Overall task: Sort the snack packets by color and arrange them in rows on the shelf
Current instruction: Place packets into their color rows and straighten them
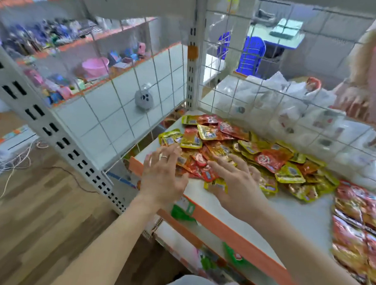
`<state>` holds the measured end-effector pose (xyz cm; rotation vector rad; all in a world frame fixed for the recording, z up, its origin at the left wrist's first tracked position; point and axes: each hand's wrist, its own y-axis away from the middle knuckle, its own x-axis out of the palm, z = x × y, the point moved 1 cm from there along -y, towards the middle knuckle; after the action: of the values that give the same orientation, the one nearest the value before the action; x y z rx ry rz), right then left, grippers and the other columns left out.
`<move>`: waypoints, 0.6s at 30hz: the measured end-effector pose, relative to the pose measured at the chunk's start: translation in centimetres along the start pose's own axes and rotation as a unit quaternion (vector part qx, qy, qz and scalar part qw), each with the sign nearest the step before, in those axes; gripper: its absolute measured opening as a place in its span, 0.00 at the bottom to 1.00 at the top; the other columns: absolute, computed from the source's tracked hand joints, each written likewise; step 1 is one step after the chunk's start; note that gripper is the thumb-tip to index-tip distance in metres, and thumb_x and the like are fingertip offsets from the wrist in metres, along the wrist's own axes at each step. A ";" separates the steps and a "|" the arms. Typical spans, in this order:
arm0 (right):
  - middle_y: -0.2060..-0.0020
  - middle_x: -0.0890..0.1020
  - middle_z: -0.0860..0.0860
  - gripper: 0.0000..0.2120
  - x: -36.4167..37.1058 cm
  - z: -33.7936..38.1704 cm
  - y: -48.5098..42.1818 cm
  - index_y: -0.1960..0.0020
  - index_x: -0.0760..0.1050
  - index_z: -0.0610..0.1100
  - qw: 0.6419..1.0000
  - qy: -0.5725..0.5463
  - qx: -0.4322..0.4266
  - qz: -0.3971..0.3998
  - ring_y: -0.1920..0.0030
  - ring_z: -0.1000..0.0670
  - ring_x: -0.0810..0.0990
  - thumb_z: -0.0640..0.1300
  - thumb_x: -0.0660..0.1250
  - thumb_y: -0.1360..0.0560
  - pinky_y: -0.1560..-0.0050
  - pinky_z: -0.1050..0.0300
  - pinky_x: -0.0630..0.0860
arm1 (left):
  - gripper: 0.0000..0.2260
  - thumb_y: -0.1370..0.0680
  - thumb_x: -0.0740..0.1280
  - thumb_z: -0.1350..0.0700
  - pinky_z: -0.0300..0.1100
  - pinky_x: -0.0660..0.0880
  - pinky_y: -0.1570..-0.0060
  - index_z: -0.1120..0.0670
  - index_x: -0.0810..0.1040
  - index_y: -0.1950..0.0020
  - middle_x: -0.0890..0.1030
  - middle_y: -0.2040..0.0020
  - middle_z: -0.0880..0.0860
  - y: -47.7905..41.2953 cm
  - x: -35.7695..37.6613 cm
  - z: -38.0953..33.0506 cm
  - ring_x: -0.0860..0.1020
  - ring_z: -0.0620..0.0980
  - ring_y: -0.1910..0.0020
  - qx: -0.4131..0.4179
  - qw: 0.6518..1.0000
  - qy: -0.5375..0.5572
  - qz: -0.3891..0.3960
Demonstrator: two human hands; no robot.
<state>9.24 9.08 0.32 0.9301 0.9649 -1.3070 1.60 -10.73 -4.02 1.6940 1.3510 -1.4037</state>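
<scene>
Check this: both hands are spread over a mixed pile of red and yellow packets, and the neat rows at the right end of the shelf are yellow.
Not quite: the rows at the right end of the shelf are red, not yellow, as the head view shows. The left hand and right hand are indeed spread over the mixed pile.

Single head-worn wide-angle view, set above and behind the hands, faces forward and down along both forearms at close range onto the shelf [298,214], left hand [162,176] and right hand [240,188] mid-frame, packet pile [266,158] at and just beyond the fingertips [217,165], wire grid [234,94] farther past them.
</scene>
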 end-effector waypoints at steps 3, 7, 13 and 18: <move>0.23 0.57 0.65 0.27 0.4 1.4 -2.2 0.22 0.59 0.63 1.000 0.002 -0.004 0.025 0.21 0.50 0.47 0.58 0.62 0.19 0.29 0.40 0.51 | 0.33 0.26 0.59 0.36 0.57 0.56 0.24 0.48 0.65 0.23 0.65 0.22 0.47 -1.5 0.0 1.1 0.60 0.52 0.23 0.034 0.999 -0.030 0.023; 0.21 0.54 0.62 0.28 1.3 2.1 -4.0 0.21 0.58 0.59 0.998 0.035 0.007 0.046 0.20 0.49 0.43 0.60 0.60 0.19 0.29 0.39 0.50 | 0.31 0.24 0.60 0.36 0.56 0.56 0.24 0.49 0.68 0.24 0.63 0.21 0.47 -1.9 0.5 1.6 0.60 0.51 0.23 0.063 0.997 -0.032 0.044; 0.20 0.52 0.57 0.24 2.8 2.3 -4.3 0.24 0.64 0.57 0.995 0.093 0.031 0.029 0.22 0.44 0.41 0.58 0.60 0.19 0.30 0.37 0.54 | 0.20 0.25 0.67 0.40 0.54 0.67 0.31 0.51 0.82 0.40 0.70 0.25 0.48 -1.2 1.0 1.7 0.68 0.52 0.28 0.107 0.994 -0.021 -0.017; 0.22 0.64 0.49 0.19 4.1 1.6 -2.5 0.35 0.77 0.55 0.995 0.094 0.015 -0.026 0.23 0.38 0.53 0.52 0.72 0.26 0.37 0.31 0.64 | 0.11 0.24 0.73 0.48 0.52 0.79 0.47 0.56 0.85 0.52 0.83 0.40 0.54 0.0 1.1 1.2 0.81 0.56 0.42 0.169 0.981 -0.035 -0.088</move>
<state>6.89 6.06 -3.01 1.0717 1.1248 -1.2963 1.06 -11.38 -5.35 1.7454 1.3046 -1.8641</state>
